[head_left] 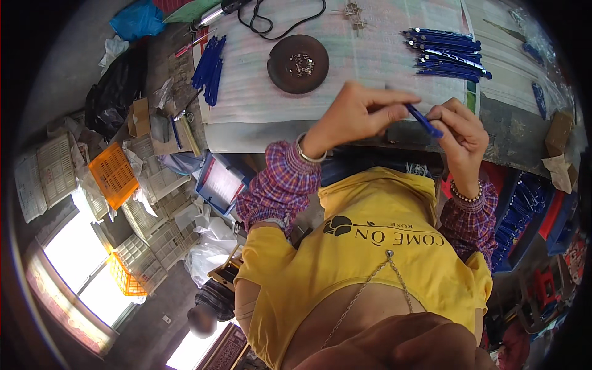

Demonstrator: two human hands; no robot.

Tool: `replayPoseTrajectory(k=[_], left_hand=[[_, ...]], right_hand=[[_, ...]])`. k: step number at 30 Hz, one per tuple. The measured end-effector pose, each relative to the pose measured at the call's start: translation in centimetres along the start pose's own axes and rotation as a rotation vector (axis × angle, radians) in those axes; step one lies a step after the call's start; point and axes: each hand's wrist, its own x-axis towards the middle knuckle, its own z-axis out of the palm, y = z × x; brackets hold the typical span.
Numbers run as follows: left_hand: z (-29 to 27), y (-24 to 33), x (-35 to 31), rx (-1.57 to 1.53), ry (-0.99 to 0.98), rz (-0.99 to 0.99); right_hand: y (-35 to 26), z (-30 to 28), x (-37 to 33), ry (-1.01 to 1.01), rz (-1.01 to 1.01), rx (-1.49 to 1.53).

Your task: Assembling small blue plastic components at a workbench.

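Just over the near edge of the table, a slim dark-blue stick-like piece [424, 121] is held between my two hands; its exact kind I cannot make out. My left hand [370, 112] pinches its upper left end between thumb and forefinger. At the lower right end, the fingers of my right hand [459, 132] are closed on it. Beyond my left hand stands a round brown dish [279, 65] with several small shiny metal bits inside. A stack of slim blue pieces with round silver spots [447, 54] lies beyond my right hand. More slim blue pieces [209, 69] lie at the left.
A black cord [283, 36] and small metal parts [354, 15] lie at the table's far side. Blue bins of blue pieces [521, 213] stand below right. Plastic crates [114, 176] and a blue box [222, 182] are at the left. Another person [213, 302] sits farther off.
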Motion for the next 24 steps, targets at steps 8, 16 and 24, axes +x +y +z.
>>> replayPoseTrajectory(k=[8, 16, 24], left_hand=[[3.8, -0.1, -2.5, 0.011, -0.132, 0.015], [4.4, -2.2, -2.9, -0.451, -0.030, -0.169], [3.8, -1.5, -2.9, -0.612, 0.073, -0.200]], right_hand=[[-0.5, -1.0, 0.6, 0.054, 0.240, 0.139], [0.3, 0.4, -0.3, -0.094, -0.031, -0.219], [2.9, -1.4, -0.2, -0.068, 0.108, -0.190]])
